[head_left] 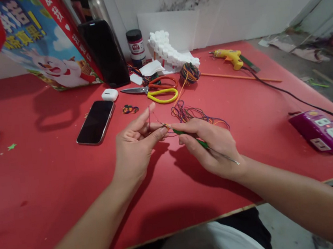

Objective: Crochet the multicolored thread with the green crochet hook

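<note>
My left hand pinches a small piece of multicoloured crochet work between thumb and fingers, and a strand of yarn runs up over its raised index finger. In my right hand is a crochet hook with a green grip, its tip at the work beside my left fingertips. Loose multicoloured yarn lies tangled just behind my hands, and a strand leads to the yarn ball. A small finished-looking yarn piece rests on the table behind my left hand.
On the red table are a phone, a white earphone case, scissors, a jar and a white block structure. A glue gun and purple box sit right; a printed bag stands left.
</note>
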Motion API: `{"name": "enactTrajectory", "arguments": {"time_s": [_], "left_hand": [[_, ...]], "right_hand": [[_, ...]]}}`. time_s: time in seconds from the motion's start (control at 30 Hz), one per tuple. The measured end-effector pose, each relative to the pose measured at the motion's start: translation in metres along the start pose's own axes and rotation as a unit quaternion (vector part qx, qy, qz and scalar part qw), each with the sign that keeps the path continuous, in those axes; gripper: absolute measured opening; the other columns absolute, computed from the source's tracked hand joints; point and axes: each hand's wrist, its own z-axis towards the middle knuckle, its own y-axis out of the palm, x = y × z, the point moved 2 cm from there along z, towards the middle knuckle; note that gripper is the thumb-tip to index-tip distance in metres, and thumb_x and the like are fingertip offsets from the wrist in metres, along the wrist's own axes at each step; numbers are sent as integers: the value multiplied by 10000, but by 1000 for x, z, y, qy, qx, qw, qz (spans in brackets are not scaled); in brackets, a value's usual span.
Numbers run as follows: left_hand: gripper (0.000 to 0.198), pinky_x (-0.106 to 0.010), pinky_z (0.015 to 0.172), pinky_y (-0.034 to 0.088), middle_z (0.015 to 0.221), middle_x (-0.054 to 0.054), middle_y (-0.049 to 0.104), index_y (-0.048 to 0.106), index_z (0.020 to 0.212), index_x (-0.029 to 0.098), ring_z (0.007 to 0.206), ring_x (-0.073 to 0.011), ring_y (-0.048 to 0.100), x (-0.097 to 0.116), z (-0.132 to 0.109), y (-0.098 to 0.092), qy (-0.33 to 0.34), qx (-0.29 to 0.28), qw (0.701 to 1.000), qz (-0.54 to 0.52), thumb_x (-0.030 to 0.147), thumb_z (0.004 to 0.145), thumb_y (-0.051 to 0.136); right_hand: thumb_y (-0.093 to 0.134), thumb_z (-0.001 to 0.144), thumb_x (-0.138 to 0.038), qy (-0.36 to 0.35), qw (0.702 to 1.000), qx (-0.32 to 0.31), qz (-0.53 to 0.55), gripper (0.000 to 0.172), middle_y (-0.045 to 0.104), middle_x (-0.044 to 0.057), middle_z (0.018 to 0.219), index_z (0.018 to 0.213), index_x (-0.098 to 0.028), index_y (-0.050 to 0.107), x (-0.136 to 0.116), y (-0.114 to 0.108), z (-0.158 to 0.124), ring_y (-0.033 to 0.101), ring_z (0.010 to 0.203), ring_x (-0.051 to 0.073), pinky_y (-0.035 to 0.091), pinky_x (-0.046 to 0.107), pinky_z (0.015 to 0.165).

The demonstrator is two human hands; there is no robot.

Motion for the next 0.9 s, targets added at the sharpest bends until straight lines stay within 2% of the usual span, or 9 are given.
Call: {"name": "enactTrajectory", "arguments": {"time_s": [0.17,0.3,0.4,0.53,0.63,0.77,0.9], "left_hand": [[560,-230,751,634,723,43,755,855,1124,312,707,-96,690,3,2,-4,22,15,1000,13,114,612,963],[571,-244,765,634,746,32,773,845,1157,299,740,-111,710,4,3,-5,14,7,999,39,131,624,967],[627,-248,750,628,764,21,789,823,1216,278,748,-119,712,3,3,-5,-10,-8,998,62,164,620,979],[689,-275,737,628,796,-2,810,789,1289,249,754,-138,716,4,2,-4,-34,-18,995,91,215,629,980],[696,-290,754,627,791,-6,810,787,1294,232,748,-145,719,4,1,-4,-41,-32,992,111,225,625,978],[602,-280,759,618,772,4,799,815,1240,244,709,-130,707,2,0,-3,-47,-60,988,134,175,657,947],[523,-261,772,616,763,14,784,846,1168,282,716,-123,710,2,-1,-1,-42,-84,987,131,129,675,931]], "right_hand": [[582,1072,-231,94,988,2,124,214,773,33,886,1213,-187,737,9,-3,1,628,579,97,536,269,626],[632,1038,-248,166,964,-15,209,199,685,-14,697,1153,-169,774,18,-10,6,575,516,91,484,252,525],[668,993,-218,215,950,-26,226,160,618,-45,578,1060,-159,800,22,-19,11,549,476,87,456,235,480],[698,972,-247,249,940,-32,233,149,663,-20,593,957,-155,814,27,-30,17,517,450,77,446,226,454],[721,965,-316,264,931,-66,245,190,687,4,622,927,-155,814,33,-35,19,524,472,85,435,228,446],[775,930,-376,288,908,-107,286,212,665,-3,604,891,-172,820,41,-39,21,499,466,83,391,233,425],[818,896,-433,299,881,-118,347,251,665,0,593,886,-184,841,46,-41,21,482,445,82,325,237,388]]}}
